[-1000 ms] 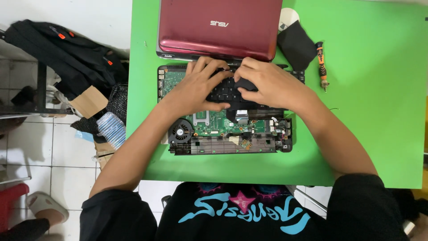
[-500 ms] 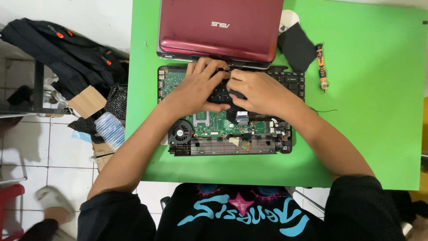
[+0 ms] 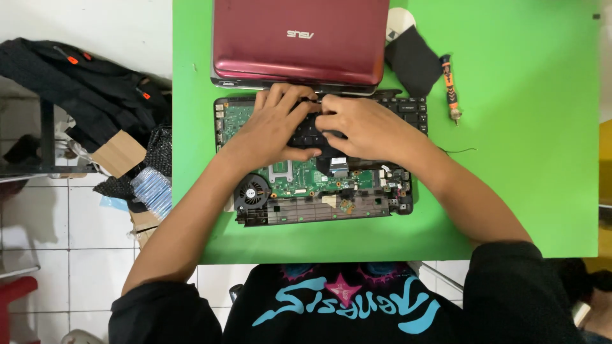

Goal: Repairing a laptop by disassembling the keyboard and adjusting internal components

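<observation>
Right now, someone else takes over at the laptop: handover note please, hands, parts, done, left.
Left hand and right hand: both on the black keyboard, fingers meeting at its middle; grip unclear.
Laptop base: on the green table, top cover off, board and fan exposed.
Red lid: lies flat behind the base.
Screwdriver and black cloth: to the right, untouched.
Done: base opened.
Left: keyboard not yet clear of the base.
</observation>
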